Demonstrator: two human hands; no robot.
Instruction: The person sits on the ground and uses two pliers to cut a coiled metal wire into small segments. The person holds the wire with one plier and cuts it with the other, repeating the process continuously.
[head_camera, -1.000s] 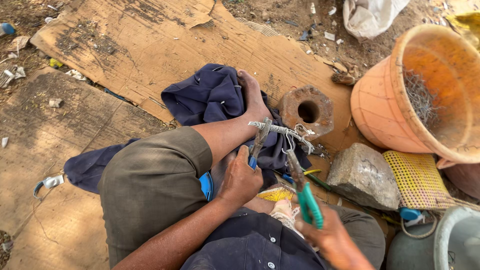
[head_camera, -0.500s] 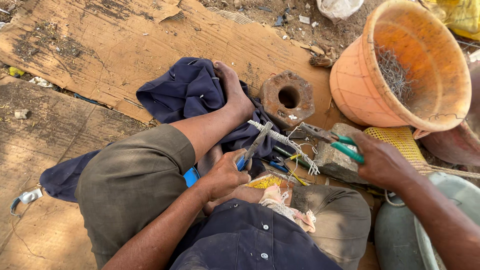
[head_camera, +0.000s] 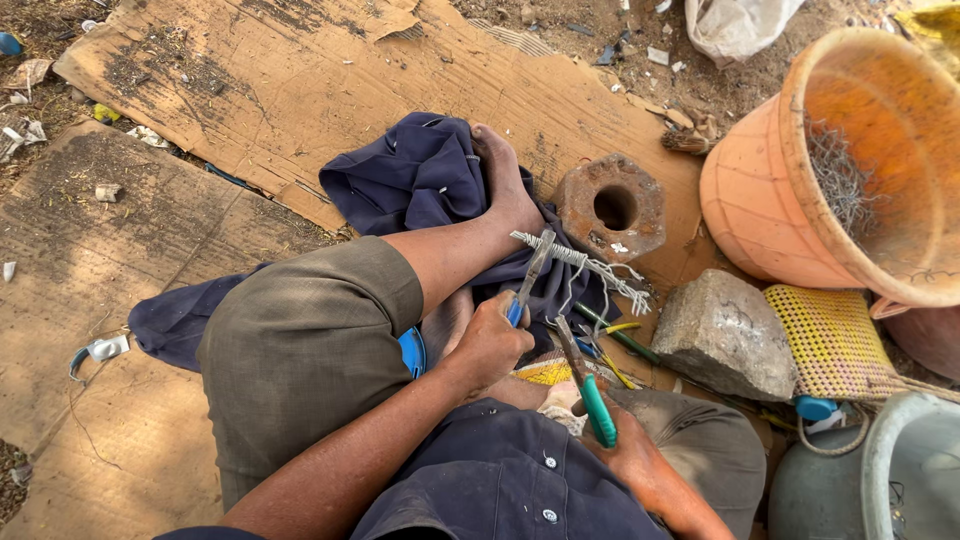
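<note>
We find the left hand (head_camera: 488, 345) closed round the blue handle of a tool whose metal head grips a bundle of wire pieces (head_camera: 580, 263), held just above the dark blue cloth (head_camera: 415, 175) beside the bare foot (head_camera: 503, 180). The right hand (head_camera: 625, 455) is clasped on green-handled pliers (head_camera: 590, 385), jaws pointing up toward the bundle (contact cannot be told). We note a rusty ring-shaped block (head_camera: 612, 205) and a grey stone (head_camera: 725, 335) near the bundle, and an orange basin (head_camera: 770, 190) holding tangled wire.
</note>
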